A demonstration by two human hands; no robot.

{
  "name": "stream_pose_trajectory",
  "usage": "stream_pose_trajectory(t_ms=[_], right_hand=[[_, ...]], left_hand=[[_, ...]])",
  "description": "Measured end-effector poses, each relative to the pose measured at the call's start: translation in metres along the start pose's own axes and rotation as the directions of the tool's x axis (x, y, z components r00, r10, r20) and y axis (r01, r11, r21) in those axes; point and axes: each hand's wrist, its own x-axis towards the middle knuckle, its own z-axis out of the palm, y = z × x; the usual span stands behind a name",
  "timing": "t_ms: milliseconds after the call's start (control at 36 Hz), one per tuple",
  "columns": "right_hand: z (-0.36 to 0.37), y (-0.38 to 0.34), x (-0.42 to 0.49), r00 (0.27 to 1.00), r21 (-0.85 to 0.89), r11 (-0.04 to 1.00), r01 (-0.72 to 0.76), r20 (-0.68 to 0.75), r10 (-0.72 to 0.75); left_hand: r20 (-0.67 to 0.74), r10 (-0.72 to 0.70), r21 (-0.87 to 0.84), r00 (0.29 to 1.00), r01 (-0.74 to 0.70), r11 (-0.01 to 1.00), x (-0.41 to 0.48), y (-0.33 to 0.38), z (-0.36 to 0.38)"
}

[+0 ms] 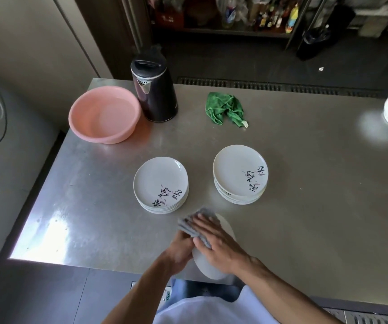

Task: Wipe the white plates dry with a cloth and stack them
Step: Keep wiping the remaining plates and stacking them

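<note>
Left hand point(178, 250) grip closed on rim of round white plate point(208, 265), held tilted over near desk point(305, 183) edge. Right hand point(216, 242) flat, fingers spread, pressing grey cloth point(194, 226) on plate. Beyond plate: two white plate stacks point(161, 183) point(239, 173) (black brush writing, unreadable).

Not much of the person shows, just two bare forearms with no sleeves reaching the wrists. Left hand point(179, 250) and right hand point(218, 246) have no gloves, rings, watch or bracelets that I can spot. Below the steel table point(305, 195), nearest the camera, there's a pale white-ish top point(202, 309) with a faint blue tint, plain, no print or buttons visible.
</note>
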Motion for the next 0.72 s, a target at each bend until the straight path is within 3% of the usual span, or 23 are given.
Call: stream_pose_trajectory(t_ms=[83, 167, 222, 278, 333, 417, 472, 500, 556, 611, 722], right_hand=[[0.001, 0.012, 0.0, 1.0, -0.125, 0.992, -0.02, -0.018, 0.018], [-0.007, 0.028, 0.0, 0.944, -0.153, 0.933, -0.326, -0.098, 0.314], [-0.012, 0.034, 0.001, 0.908, -0.088, 0.904, -0.418, -0.076, 0.412], [-0.013, 0.031, -0.001, 0.947, -0.055, 0.947, -0.318, -0.055, 0.315], [-0.01, 0.023, -0.004, 0.993, -0.091, 0.989, -0.114, -0.033, 0.111], [-0.005, 0.014, -0.006, 0.997, -0.144, 0.987, 0.065, 0.06, -0.057], [-0.006, 0.017, -0.002, 1.0, -0.178, 0.984, 0.018, 0.002, -0.018], [-0.007, 0.021, 0.001, 0.996, -0.184, 0.98, -0.073, -0.063, 0.063], [-0.014, 0.031, 0.002, 0.929, -0.117, 0.924, -0.364, -0.117, 0.351], [-0.017, 0.036, -0.002, 0.856, 0.001, 0.858, -0.514, -0.061, 0.513], [-0.015, 0.021, -0.005, 0.949, 0.058, 0.949, -0.31, -0.047, 0.313]], left_hand=[[0.034, -0.015, 0.074, 0.999, 0.013, 0.997, 0.0, 0.002, -0.003], [-0.008, -0.055, 0.061, 0.998, 0.055, 0.997, 0.001, 0.004, -0.007], [-0.008, -0.06, 0.039, 0.998, 0.06, 0.997, 0.0, 0.006, -0.007], [0.007, -0.058, 0.028, 0.998, 0.058, 0.998, -0.001, 0.007, -0.006], [0.015, -0.047, 0.021, 0.999, 0.047, 0.999, -0.001, 0.006, -0.004], [0.03, -0.016, 0.014, 0.999, 0.016, 1.0, -0.002, 0.002, 0.0], [0.005, -0.021, -0.001, 1.0, 0.021, 1.0, -0.002, 0.001, 0.001], [-0.023, -0.03, -0.027, 0.999, 0.029, 0.999, -0.002, 0.0, 0.001], [-0.103, -0.038, -0.101, 0.994, 0.028, 0.994, -0.001, -0.003, -0.001], [-0.159, -0.036, -0.156, 0.987, 0.011, 0.988, 0.001, -0.005, -0.005], [-0.12, -0.003, -0.116, 0.993, -0.011, 0.993, 0.0, -0.002, -0.008]])
